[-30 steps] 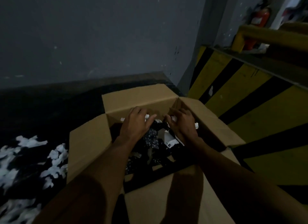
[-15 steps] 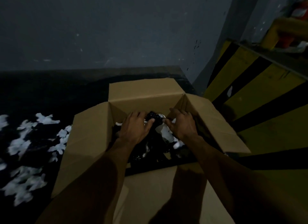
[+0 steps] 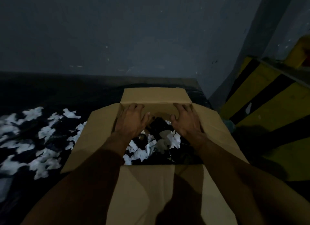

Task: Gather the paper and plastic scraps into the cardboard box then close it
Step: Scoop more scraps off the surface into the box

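The brown cardboard box (image 3: 97, 134) stands on the dark floor with all its flaps spread outward. Inside lie white paper scraps and dark plastic scraps (image 3: 151, 146), mixed together. My left hand (image 3: 132, 120) and my right hand (image 3: 186, 121) reach over the box opening, about a hand's width apart. Their fingers are spread and press against the inner far wall, just under the crease of the far flap (image 3: 156, 95). Neither hand holds a scrap. Both forearms cross above the near flap (image 3: 159, 191).
Several white paper scraps (image 3: 33, 137) lie scattered on the dark floor left of the box. A grey wall (image 3: 134, 40) rises right behind the box. A yellow and black striped barrier (image 3: 268, 107) stands close on the right.
Both hands have let go of the scraps in the middle of the box and moved apart and forward to the far wall. The view has shifted right.
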`<state>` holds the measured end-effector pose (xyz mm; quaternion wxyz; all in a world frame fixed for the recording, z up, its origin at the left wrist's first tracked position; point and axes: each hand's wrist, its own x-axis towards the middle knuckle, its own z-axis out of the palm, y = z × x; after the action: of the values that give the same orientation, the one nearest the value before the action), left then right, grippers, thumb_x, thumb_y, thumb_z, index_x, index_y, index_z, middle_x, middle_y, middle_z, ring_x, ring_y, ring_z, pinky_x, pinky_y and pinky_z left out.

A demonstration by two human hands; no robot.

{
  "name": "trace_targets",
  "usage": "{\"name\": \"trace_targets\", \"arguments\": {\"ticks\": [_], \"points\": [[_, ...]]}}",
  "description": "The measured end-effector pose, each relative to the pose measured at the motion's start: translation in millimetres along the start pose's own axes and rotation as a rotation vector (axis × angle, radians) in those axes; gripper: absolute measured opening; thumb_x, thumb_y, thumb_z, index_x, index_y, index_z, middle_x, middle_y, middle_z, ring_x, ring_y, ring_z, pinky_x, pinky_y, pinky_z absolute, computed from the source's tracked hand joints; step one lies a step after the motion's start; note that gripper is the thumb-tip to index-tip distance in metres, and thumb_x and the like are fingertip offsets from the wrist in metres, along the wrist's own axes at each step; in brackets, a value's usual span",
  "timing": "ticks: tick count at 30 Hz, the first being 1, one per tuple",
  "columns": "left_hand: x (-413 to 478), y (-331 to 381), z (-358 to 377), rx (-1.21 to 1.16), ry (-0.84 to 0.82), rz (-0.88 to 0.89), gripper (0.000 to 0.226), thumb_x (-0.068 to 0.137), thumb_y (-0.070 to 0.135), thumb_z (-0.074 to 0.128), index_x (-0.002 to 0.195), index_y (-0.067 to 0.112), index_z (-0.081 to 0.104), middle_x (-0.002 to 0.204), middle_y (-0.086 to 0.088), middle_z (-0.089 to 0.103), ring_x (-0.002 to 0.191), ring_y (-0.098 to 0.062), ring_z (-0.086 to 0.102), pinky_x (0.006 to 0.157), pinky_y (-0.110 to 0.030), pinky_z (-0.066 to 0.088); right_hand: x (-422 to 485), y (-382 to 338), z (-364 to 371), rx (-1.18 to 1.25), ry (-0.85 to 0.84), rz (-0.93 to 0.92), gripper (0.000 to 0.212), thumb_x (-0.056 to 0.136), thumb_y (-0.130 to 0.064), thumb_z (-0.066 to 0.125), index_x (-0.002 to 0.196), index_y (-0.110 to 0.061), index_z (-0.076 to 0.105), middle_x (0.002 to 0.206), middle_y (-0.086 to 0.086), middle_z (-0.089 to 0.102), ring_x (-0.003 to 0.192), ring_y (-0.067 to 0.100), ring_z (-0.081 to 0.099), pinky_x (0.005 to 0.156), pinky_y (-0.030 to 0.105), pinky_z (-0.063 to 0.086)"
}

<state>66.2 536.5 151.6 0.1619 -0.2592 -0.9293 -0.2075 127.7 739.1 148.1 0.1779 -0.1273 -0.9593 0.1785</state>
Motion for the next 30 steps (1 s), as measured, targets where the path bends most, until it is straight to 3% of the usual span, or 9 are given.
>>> {"name": "trace_targets", "arguments": {"ticks": [8, 12, 16, 21, 26, 30], "points": [[-48, -62, -83, 0.149, 0.134, -0.175, 0.045, 0.097, 0.043, 0.04, 0.125, 0.011, 0.054, 0.122, -0.015, 0.057, 0.11, -0.03, 0.052, 0.095, -0.041, 0.042, 5, -102, 21, 0.131, -0.045, -0.235, 0.05, 0.091, -0.035, 0.047, 0.138, -0.019, 0.044, 0.135, 0.016, 0.049, 0.118, 0.036, 0.045, 0.098, 0.045, 0.04], [-89, -103, -124, 0.198, 0.232, -0.288, 0.051, 0.092, 0.047, 0.038, 0.115, 0.007, 0.061, 0.109, -0.018, 0.062, 0.1, -0.035, 0.057, 0.085, -0.042, 0.048, -12, -178, 39, 0.196, -0.068, -0.345, 0.049, 0.093, -0.037, 0.047, 0.139, -0.019, 0.043, 0.138, 0.014, 0.047, 0.12, 0.037, 0.044, 0.097, 0.043, 0.04], [-141, -151, -165, 0.268, 0.279, -0.367, 0.042, 0.091, 0.041, 0.045, 0.11, 0.007, 0.062, 0.104, -0.018, 0.064, 0.096, -0.037, 0.059, 0.08, -0.043, 0.048, -38, -255, 65, 0.26, -0.101, -0.417, 0.05, 0.093, -0.04, 0.048, 0.139, -0.022, 0.043, 0.141, 0.012, 0.045, 0.125, 0.034, 0.043, 0.101, 0.045, 0.038], [-219, -223, -206, 0.277, 0.265, -0.417, 0.053, 0.09, 0.047, 0.034, 0.11, 0.006, 0.061, 0.1, -0.018, 0.063, 0.092, -0.039, 0.059, 0.076, -0.045, 0.051, -91, -344, 100, 0.3, -0.136, -0.446, 0.048, 0.092, -0.04, 0.049, 0.137, -0.022, 0.046, 0.14, 0.011, 0.047, 0.124, 0.036, 0.043, 0.101, 0.046, 0.039], [-292, -301, -229, 0.365, 0.244, -0.432, 0.038, 0.095, 0.038, 0.04, 0.096, 0.007, 0.062, 0.09, -0.015, 0.061, 0.081, -0.036, 0.059, 0.071, -0.045, 0.049, -150, -415, 146, 0.302, -0.201, -0.486, 0.048, 0.091, -0.039, 0.05, 0.136, -0.021, 0.048, 0.138, 0.012, 0.048, 0.123, 0.035, 0.044, 0.1, 0.047, 0.04], [-329, -337, -242, 0.324, 0.162, -0.53, 0.033, 0.091, 0.036, 0.054, 0.108, 0.009, 0.062, 0.103, -0.017, 0.063, 0.094, -0.038, 0.06, 0.08, -0.045, 0.051, -183, -452, 177, 0.271, -0.274, -0.468, 0.049, 0.092, -0.041, 0.051, 0.137, -0.022, 0.047, 0.139, 0.01, 0.046, 0.125, 0.035, 0.041, 0.1, 0.048, 0.04]]}}
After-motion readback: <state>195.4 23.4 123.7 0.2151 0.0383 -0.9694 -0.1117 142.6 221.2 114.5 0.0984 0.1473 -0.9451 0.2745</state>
